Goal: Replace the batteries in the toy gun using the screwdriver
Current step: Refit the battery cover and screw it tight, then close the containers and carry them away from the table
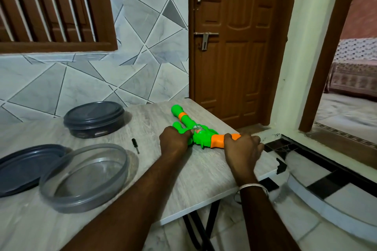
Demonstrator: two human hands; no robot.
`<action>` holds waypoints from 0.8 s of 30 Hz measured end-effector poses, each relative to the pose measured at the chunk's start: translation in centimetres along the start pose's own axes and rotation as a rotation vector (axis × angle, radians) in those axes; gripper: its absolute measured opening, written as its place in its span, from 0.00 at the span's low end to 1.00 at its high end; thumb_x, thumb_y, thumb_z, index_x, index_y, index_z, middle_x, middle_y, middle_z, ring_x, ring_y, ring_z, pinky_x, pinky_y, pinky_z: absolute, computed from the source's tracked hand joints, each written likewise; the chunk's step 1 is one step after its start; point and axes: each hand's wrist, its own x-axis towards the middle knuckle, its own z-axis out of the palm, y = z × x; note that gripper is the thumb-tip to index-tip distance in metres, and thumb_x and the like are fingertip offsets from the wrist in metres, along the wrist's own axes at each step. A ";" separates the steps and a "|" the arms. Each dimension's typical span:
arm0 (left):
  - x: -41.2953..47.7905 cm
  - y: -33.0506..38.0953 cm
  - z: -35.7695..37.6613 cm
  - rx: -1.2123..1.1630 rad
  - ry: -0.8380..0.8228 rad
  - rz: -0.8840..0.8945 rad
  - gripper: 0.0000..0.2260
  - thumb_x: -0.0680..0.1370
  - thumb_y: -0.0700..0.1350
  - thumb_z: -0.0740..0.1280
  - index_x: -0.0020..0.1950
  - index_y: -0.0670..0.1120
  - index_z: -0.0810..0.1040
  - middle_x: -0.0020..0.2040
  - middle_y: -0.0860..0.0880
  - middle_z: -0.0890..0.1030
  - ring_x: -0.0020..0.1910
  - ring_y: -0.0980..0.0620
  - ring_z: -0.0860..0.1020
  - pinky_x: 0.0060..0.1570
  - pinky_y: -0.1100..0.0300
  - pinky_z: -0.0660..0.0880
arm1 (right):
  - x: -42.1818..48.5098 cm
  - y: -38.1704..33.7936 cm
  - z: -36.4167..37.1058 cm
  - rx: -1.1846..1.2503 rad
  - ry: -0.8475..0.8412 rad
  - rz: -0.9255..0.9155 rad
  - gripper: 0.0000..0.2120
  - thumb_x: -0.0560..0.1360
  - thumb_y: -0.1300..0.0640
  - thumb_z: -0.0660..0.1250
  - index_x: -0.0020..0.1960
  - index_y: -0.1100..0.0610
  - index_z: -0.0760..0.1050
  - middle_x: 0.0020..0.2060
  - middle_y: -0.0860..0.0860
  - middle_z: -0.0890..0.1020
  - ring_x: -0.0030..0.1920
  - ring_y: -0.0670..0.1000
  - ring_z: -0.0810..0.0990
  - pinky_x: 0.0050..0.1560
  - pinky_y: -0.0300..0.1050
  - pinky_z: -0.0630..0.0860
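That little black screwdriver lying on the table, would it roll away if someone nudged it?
Probably, a bit. The screwdriver has a rounded handle and thin shaft and lies loose on the smooth flat table, so a sideways nudge would likely roll it. It looks small and light, easy to pinch up. It seems stiff. Neither hand touches it; both are on the toy gun.

A pale wood-grain table top (106,236) carries three containers. At the far left edge stands a round dark grey tub with its lid on (94,119). Nearer, a clear round plastic dish (84,177) sits open, its rim overlapping a loose dark grey lid (24,167) lying flat beside it (on the left). Behind the table rises a grey marbled tile wall (142,47), with a brown panelled wooden door (234,47) to its right, fitted with a metal latch (205,38).
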 end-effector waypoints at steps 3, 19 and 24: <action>0.0 -0.1 -0.1 -0.011 -0.009 -0.010 0.22 0.71 0.55 0.78 0.52 0.39 0.81 0.49 0.39 0.84 0.51 0.40 0.82 0.43 0.54 0.74 | 0.1 0.0 0.0 0.002 0.002 0.001 0.24 0.73 0.44 0.65 0.61 0.61 0.76 0.60 0.61 0.74 0.62 0.63 0.68 0.64 0.56 0.65; -2.5 5.1 -9.9 -0.084 0.178 0.219 0.15 0.76 0.53 0.72 0.59 0.47 0.77 0.61 0.46 0.70 0.46 0.49 0.75 0.53 0.59 0.72 | -6.2 -8.4 0.7 0.486 -0.076 -0.348 0.14 0.76 0.51 0.67 0.60 0.51 0.77 0.60 0.55 0.74 0.62 0.56 0.71 0.64 0.50 0.67; -1.0 4.1 -19.8 -0.002 0.238 0.298 0.06 0.76 0.48 0.73 0.49 0.47 0.83 0.52 0.46 0.82 0.46 0.51 0.81 0.47 0.56 0.78 | -10.8 -13.6 2.8 0.793 -0.500 -0.331 0.04 0.76 0.52 0.68 0.48 0.51 0.80 0.49 0.52 0.82 0.52 0.49 0.79 0.56 0.46 0.75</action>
